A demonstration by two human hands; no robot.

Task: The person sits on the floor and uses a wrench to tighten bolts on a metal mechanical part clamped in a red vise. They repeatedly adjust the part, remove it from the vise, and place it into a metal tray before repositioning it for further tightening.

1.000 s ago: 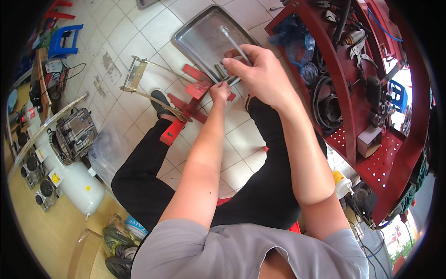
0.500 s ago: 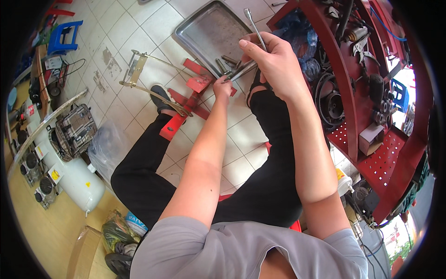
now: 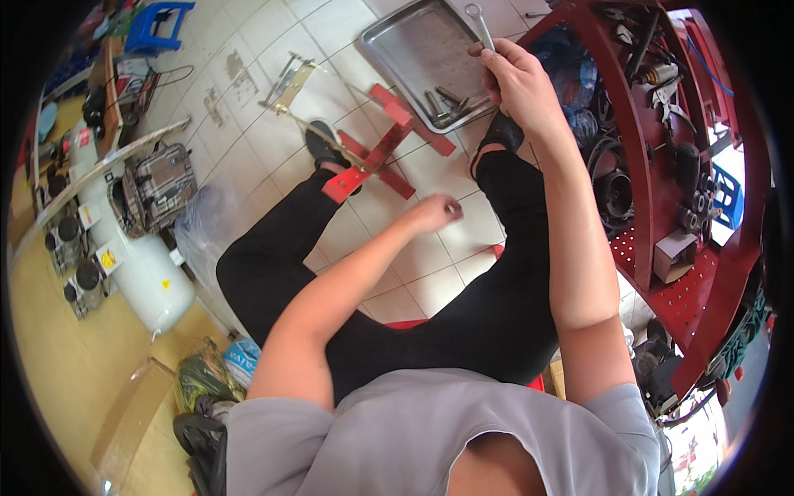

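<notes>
My right hand [image 3: 521, 83] is closed around a silver wrench [image 3: 485, 35], held over the right side of a grey metal tray [image 3: 430, 54]. The wrench's ring end points up and away from me. Below and left of that hand, several metal bolts [image 3: 435, 104] lie in the tray's near part. My left hand [image 3: 432, 215] hovers above the tiles between my knees, nearer to me than the tray. It is slightly blurred, with fingers curled around a small dark piece at the fingertips, too unclear to name.
A red metal stand [image 3: 387, 147] with a metal frame [image 3: 291, 83] attached lies between my feet and the tray. On the right rises a red shelf rack [image 3: 628, 198] with parts and tools. A white tank [image 3: 157, 281] and a plaid bag [image 3: 159, 183] are on the left.
My left hand has drawn back from the tray's near corner toward my body. The right hand still grips the wrench over the tray. The whole view has shifted a little.
</notes>
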